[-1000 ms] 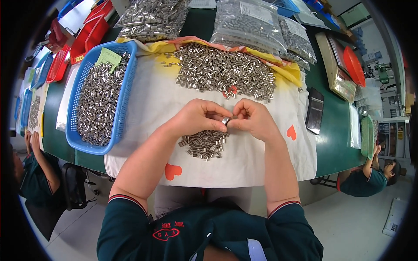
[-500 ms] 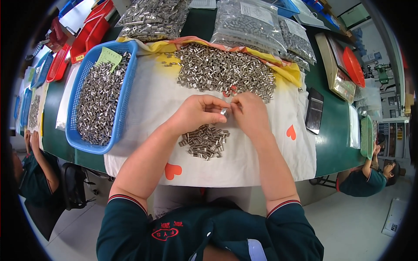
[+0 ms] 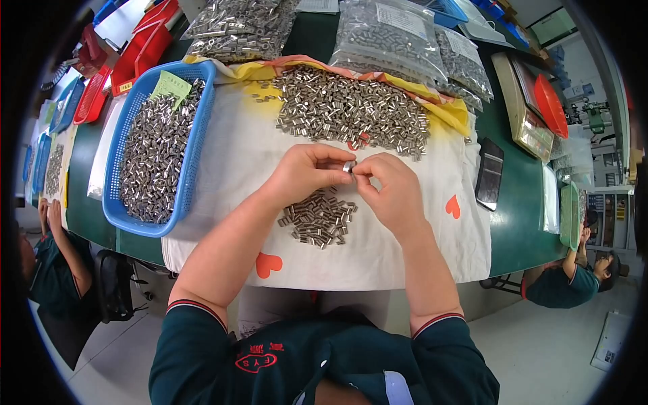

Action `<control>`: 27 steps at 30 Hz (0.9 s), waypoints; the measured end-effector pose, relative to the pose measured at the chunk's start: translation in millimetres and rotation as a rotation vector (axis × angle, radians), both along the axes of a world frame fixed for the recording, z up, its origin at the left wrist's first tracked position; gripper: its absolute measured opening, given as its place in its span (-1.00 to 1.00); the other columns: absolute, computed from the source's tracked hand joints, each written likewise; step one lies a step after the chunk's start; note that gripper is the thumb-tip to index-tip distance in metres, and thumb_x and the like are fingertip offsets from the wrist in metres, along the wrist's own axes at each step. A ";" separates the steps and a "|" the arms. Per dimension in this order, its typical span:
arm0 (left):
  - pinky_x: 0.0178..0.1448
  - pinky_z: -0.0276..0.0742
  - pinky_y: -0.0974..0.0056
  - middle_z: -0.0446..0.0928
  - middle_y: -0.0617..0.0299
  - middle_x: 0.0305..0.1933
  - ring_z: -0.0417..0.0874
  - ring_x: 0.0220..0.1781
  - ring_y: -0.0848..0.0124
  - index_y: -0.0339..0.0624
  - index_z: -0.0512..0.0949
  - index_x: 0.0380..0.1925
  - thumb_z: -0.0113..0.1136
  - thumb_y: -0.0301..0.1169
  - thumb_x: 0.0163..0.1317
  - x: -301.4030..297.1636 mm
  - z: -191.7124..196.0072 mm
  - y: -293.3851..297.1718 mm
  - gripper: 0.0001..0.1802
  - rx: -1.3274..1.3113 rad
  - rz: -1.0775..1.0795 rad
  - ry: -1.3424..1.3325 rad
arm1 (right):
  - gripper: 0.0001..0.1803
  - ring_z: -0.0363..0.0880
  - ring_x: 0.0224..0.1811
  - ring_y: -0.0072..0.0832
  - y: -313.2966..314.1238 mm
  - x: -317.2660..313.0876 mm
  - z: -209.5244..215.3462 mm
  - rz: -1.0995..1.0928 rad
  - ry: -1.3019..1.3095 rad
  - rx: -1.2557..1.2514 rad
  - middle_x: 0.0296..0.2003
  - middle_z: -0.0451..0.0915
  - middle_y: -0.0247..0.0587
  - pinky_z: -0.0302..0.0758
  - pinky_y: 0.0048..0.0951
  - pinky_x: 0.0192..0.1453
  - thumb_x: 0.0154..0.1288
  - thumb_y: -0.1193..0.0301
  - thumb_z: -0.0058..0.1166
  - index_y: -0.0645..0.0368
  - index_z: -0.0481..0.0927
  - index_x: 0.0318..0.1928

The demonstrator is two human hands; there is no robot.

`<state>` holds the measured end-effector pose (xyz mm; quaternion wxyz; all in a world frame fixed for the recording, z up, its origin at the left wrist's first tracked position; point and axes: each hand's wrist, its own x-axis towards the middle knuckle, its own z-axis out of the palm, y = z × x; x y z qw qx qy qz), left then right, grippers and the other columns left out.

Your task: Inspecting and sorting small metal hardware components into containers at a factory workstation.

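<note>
Over the middle of the white cloth (image 3: 233, 142) on the green desk (image 3: 518, 226), the person's left hand (image 3: 304, 170) and right hand (image 3: 393, 190) meet, fingertips close together. The left fingers are nearly closed, pinching a small shiny metal piece (image 3: 347, 167) between thumb and forefinger. The right fingers are drawn together at the right side of that piece, thumb and forefinger almost meeting; whether they grip anything themselves cannot be told.

Just on the near side of the left hand, a small pile of metal cylinders (image 3: 317, 221) lies on the cloth. Beyond both hands spreads a much larger heap of similar cylinders (image 3: 351, 111), bordered on its far side by the cloth's yellow and pink edge (image 3: 297, 62).

To the left, a blue basket (image 3: 192, 155) holds many more metal pieces, with a green slip of paper (image 3: 170, 88) on top at its far end. At the far side sit clear plastic bags (image 3: 386, 42) filled with metal parts. Well to the right, a dark, flat rectangular device (image 3: 489, 174) lies beside the cloth.
</note>
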<state>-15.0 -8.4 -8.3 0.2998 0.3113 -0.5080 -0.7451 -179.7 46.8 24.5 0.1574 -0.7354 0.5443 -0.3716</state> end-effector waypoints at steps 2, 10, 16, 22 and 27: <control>-0.21 0.45 0.51 0.54 0.29 -0.33 0.51 -0.33 0.61 -0.34 0.50 -0.18 0.25 -0.57 -0.03 -0.4 0.5 2.0 -0.67 -0.018 0.025 -0.030 | -0.91 0.50 -0.44 -0.42 0.7 6.4 -2.8 -0.029 0.045 -0.058 -0.49 0.51 -0.24 0.43 -0.50 -0.36 -0.09 0.59 0.07 0.22 0.50 -0.47; -0.26 0.44 0.52 0.53 0.33 -0.39 0.49 -0.35 0.64 -0.33 0.52 -0.21 0.27 -0.56 -0.05 1.1 5.3 1.5 -0.67 0.025 0.008 -0.026 | -0.91 0.50 -0.49 -0.40 3.6 2.8 3.5 -0.066 -0.206 0.151 -0.52 0.51 -0.22 0.44 -0.48 -0.40 -0.08 0.59 0.06 0.23 0.50 -0.46; -0.28 0.43 0.53 0.52 0.34 -0.39 0.47 -0.36 0.66 -0.32 0.53 -0.21 0.29 -0.54 -0.06 -0.9 2.0 3.3 -0.67 -0.041 0.043 -0.126 | -0.90 0.48 -0.51 -0.37 4.8 7.0 -0.3 -0.077 -0.055 0.046 -0.53 0.50 -0.22 0.43 -0.44 -0.42 -0.10 0.58 0.09 0.23 0.50 -0.46; -0.30 0.43 0.53 0.52 0.35 -0.40 0.47 -0.39 0.66 -0.30 0.54 -0.22 0.29 -0.53 -0.06 -0.6 6.0 3.0 -0.67 -0.014 0.070 -0.117 | -0.90 0.47 -0.50 -0.37 5.0 10.6 -0.2 -0.119 -0.058 -0.032 -0.54 0.49 -0.22 0.42 -0.42 -0.44 -0.11 0.60 0.08 0.23 0.48 -0.48; -0.32 0.43 0.53 0.51 0.36 -0.41 0.47 -0.39 0.65 -0.31 0.53 -0.22 0.29 -0.54 -0.06 1.9 4.1 2.8 -0.67 -0.030 0.006 -0.103 | -0.92 0.49 -0.49 -0.52 6.8 4.3 5.2 -0.041 -0.122 0.134 -0.51 0.51 -0.25 0.41 -0.56 -0.42 -0.07 0.63 0.07 0.26 0.51 -0.46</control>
